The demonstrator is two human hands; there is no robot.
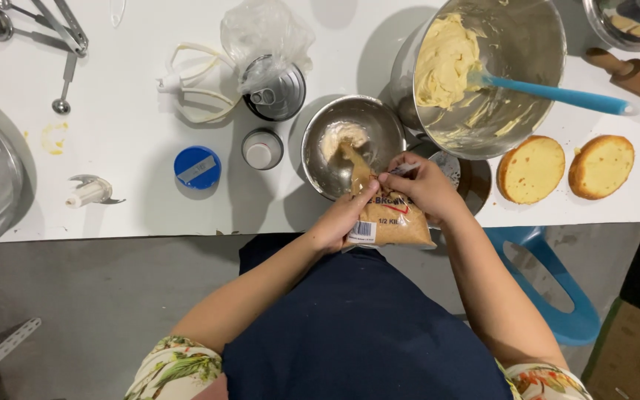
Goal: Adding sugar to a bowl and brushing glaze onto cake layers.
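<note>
Both hands grip a clear bag of brown sugar (392,221) at centre frame.
Left hand (341,219) clasps its base, right hand (425,187) pinches its top; keeping the mouth over the small steel bowl (379,126) should spare the tabletop (135,111) spills.

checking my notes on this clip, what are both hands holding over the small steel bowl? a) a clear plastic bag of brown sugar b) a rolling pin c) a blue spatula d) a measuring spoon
a: the left hand and right hand both grip the bag of brown sugar, its twisted top over the small steel bowl, while the blue spatula rests in the large mixing bowl.
</note>
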